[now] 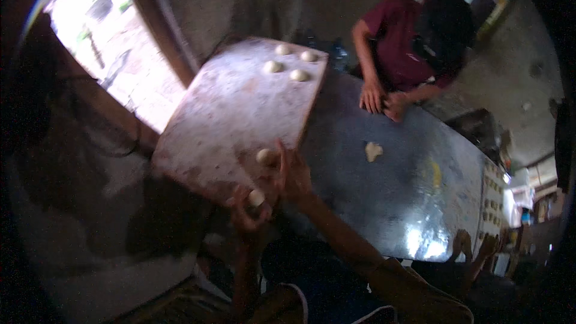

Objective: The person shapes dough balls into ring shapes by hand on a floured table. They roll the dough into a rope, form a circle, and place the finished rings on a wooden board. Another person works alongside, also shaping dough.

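Observation:
A ball of pale dough sits in the curled fingers of my left hand, at the near edge of the floured wooden board. My right hand is at the board's right edge, its fingers stretched out and apart. Just left of those fingers, another dough ball rests on the board; whether they touch it I cannot tell. Several more dough balls lie at the board's far right corner.
A dark, shiny table adjoins the board on the right, bearing a loose dough scrap. Across it, a person in a maroon shirt leans over with both hands together. A tray of small pieces is at the far right, near another person's hand.

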`<action>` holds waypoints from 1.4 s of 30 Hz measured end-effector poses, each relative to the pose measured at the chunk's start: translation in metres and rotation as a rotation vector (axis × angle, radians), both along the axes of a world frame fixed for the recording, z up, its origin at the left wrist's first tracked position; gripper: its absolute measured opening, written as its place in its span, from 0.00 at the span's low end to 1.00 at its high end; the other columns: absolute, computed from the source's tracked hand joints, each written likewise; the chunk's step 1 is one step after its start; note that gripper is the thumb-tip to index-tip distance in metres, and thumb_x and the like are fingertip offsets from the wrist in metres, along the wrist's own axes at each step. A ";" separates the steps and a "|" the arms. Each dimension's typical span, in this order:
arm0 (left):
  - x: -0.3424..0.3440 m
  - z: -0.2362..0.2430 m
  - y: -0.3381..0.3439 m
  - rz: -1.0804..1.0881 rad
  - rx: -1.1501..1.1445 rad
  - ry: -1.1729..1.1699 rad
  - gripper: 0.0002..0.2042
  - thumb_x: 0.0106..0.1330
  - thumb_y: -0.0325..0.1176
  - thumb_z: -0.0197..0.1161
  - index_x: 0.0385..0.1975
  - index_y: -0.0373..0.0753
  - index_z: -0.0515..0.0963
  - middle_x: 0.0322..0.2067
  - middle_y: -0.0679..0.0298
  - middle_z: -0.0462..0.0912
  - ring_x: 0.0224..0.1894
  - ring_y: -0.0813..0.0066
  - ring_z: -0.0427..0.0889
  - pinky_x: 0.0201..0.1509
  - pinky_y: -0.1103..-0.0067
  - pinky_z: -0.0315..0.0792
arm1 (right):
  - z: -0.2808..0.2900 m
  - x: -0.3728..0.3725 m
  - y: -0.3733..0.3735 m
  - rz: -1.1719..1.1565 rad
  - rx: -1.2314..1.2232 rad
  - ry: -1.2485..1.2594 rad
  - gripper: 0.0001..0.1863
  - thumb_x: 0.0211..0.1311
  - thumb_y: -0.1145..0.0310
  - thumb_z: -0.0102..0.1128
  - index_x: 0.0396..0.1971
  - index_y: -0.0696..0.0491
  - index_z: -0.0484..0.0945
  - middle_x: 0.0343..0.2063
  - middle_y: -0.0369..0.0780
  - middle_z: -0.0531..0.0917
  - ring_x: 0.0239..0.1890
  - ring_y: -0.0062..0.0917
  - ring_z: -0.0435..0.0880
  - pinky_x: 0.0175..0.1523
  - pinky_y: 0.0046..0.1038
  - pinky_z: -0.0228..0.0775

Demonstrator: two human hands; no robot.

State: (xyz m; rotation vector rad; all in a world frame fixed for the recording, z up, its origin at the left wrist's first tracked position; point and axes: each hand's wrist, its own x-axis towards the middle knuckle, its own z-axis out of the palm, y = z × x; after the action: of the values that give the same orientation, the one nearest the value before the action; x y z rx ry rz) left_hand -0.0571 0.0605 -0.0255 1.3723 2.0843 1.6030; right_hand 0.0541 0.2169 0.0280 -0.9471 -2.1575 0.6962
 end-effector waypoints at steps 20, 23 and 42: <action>0.124 0.076 0.051 -0.426 0.117 0.232 0.26 0.71 0.37 0.60 0.63 0.33 0.62 0.58 0.49 0.70 0.62 0.51 0.69 0.67 0.56 0.63 | -0.143 0.225 0.127 -0.590 0.087 -0.263 0.19 0.64 0.73 0.60 0.55 0.54 0.72 0.43 0.49 0.77 0.52 0.49 0.74 0.59 0.49 0.66; 0.144 0.029 0.052 -0.512 -0.088 0.093 0.25 0.71 0.36 0.60 0.63 0.33 0.63 0.56 0.49 0.71 0.62 0.52 0.69 0.66 0.57 0.64 | -0.151 0.241 0.042 -0.249 0.116 -0.268 0.20 0.62 0.80 0.57 0.54 0.52 0.74 0.44 0.49 0.77 0.50 0.48 0.75 0.58 0.50 0.67; 0.142 -0.042 0.051 -0.375 -0.271 0.369 0.23 0.66 0.31 0.63 0.59 0.33 0.66 0.53 0.47 0.73 0.60 0.47 0.71 0.63 0.57 0.65 | -0.182 0.374 -0.095 -0.285 -0.131 -0.421 0.31 0.64 0.50 0.62 0.53 0.63 0.70 0.46 0.53 0.74 0.53 0.48 0.71 0.62 0.51 0.60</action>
State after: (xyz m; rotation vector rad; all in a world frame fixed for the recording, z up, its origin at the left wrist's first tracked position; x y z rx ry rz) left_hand 0.0850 0.1112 -0.0677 1.9211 1.9670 0.9403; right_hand 0.4277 0.1222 -0.1540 -1.5509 -2.2785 0.5360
